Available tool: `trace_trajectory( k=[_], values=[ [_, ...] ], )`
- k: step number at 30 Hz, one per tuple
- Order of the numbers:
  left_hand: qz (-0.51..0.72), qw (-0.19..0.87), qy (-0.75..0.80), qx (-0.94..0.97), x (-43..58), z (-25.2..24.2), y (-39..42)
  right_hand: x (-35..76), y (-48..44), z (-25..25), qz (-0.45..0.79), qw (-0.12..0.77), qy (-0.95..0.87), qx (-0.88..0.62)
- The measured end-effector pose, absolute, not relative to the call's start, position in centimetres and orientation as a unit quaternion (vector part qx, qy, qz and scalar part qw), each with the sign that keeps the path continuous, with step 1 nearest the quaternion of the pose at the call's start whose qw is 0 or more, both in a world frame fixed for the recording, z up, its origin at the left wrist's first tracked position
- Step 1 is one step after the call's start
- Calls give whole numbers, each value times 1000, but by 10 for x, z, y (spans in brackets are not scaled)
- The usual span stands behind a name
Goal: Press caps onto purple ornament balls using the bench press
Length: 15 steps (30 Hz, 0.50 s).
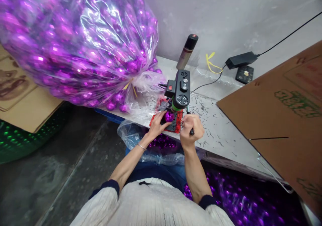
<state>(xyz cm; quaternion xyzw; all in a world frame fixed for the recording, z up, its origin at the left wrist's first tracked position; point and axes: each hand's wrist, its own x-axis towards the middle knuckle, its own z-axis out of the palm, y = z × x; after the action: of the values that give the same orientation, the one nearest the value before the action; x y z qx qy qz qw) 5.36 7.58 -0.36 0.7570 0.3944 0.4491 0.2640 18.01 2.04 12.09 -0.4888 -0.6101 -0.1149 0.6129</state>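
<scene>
My left hand grips a shiny purple bauble between thumb and fingers, right under the head of a small black bench press. Its base stands on a red mat. My right hand is closed in a fist around the press's black-gripped lever handle, just right of the bauble. The underside of the press hides the top of the bauble, so I cannot tell whether they touch.
A big clear bag of purple baubles lies at the left. Behind the press stands a spray can, with a power adapter farther right. A cardboard box flanks the table, where small dark pins lie scattered.
</scene>
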Motion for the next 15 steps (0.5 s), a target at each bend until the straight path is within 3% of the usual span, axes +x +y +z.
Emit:
trace_trajectory(
  k=[9,15],
  values=[
    [421,130,293,848,18,-12,21,184,15,118,-118,582,-653,-470],
    [439,122,523,721,-10,17,144,182,16,115,-134,590,-650,-460]
  ],
)
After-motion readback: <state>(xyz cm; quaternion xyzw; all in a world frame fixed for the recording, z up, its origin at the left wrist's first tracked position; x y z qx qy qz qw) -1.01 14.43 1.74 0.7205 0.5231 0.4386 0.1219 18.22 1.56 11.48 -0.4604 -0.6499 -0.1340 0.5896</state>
